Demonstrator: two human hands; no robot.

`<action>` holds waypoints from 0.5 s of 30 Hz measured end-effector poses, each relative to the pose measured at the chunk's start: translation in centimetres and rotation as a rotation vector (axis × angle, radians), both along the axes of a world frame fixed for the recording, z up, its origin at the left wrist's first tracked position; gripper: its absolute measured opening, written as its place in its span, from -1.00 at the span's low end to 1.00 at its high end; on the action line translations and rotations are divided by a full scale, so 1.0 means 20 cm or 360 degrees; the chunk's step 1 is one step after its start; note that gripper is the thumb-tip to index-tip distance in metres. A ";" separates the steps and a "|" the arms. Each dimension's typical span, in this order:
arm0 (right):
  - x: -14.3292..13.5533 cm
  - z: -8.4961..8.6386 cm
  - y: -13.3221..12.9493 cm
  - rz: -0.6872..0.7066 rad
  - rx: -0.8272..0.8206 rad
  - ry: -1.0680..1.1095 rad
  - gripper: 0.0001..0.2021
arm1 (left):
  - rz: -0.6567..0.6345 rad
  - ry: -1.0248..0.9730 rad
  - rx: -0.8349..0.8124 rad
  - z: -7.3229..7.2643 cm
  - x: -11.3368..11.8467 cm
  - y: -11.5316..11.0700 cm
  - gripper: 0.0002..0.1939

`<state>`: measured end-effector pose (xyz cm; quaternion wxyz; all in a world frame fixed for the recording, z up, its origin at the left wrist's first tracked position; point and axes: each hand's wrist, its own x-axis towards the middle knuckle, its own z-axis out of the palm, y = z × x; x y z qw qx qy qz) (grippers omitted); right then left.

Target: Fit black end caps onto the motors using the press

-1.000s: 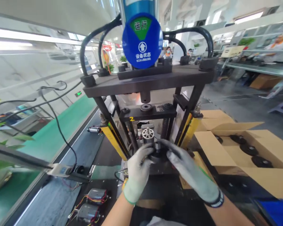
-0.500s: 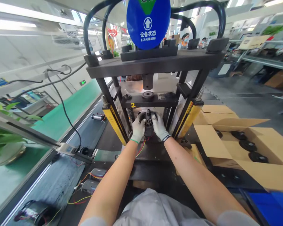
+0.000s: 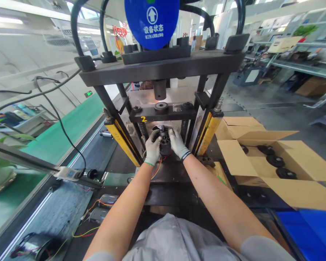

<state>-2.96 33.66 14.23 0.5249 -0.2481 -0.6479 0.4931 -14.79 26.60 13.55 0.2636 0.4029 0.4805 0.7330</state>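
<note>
A dark cylindrical motor part (image 3: 165,145) stands upright under the crossbar of a black press (image 3: 163,115), red and yellow wires coming out at its base. My left hand (image 3: 153,148), in a pale glove with dark fingertips, has its fingers closed on the left side of the part's top. On the other side my right hand (image 3: 177,144), gloved too, is closed round the right side of the part. The press's round ram (image 3: 159,90) hangs above the crossbar, apart from it.
Yellow guard bars (image 3: 124,142) flank the press. An open cardboard box (image 3: 296,185) with several black discs stands at the right. Motors with wires (image 3: 97,215) lie at the lower left, beside a conveyor belt (image 3: 67,206). A blue sheet (image 3: 309,232) is at the lower right.
The view has shifted, so the press appears further left and slightly higher. Both hands remain at the motor part, with the right one slightly more apart from the left at its top.
</note>
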 end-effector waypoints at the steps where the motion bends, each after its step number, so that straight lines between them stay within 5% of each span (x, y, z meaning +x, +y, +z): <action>1: 0.00 0.00 0.00 -0.0008 -0.0002 -0.0008 -0.34 | 0.0007 -0.0010 -0.0001 0.00 0.01 -0.01 -0.40; 15: -0.02 -0.03 0.06 0.0030 -0.0056 0.0169 -0.36 | 0.0150 0.0000 0.0040 0.04 0.07 0.03 -0.49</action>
